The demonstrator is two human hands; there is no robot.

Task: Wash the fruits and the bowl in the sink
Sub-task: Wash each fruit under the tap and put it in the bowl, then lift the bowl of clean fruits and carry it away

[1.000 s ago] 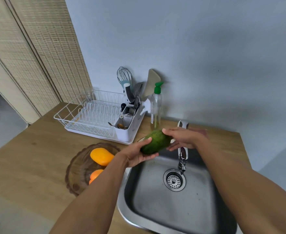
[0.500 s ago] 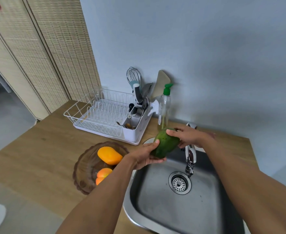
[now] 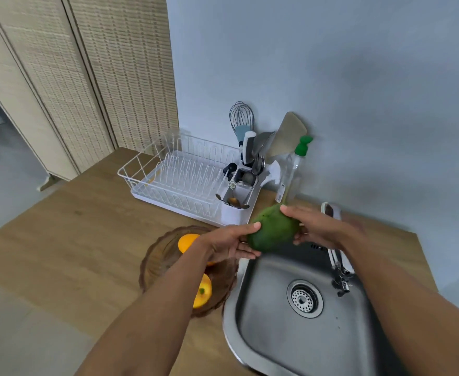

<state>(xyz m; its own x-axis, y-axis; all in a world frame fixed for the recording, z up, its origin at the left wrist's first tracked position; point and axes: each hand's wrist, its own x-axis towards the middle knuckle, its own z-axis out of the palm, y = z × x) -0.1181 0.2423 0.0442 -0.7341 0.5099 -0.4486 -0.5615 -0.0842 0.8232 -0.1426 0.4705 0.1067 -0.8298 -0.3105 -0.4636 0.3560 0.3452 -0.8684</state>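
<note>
Left hand (image 3: 225, 244) and right hand (image 3: 317, 229) both grip the green mango (image 3: 274, 230) over the sink (image 3: 277, 335), so I'd ease it under the faucet (image 3: 339, 270).

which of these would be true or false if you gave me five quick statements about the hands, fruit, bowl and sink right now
1. The left hand and right hand both hold the green mango. True.
2. Water is streaming from the faucet. False: no stream shows below it.
3. The glass bowl sits inside the sink. False: it stands on the wooden counter, left of the sink.
4. Two orange fruits lie in the glass bowl. True.
5. Plates fill the dish rack. False: no plates show in it; only utensils stand in its holder.
</note>
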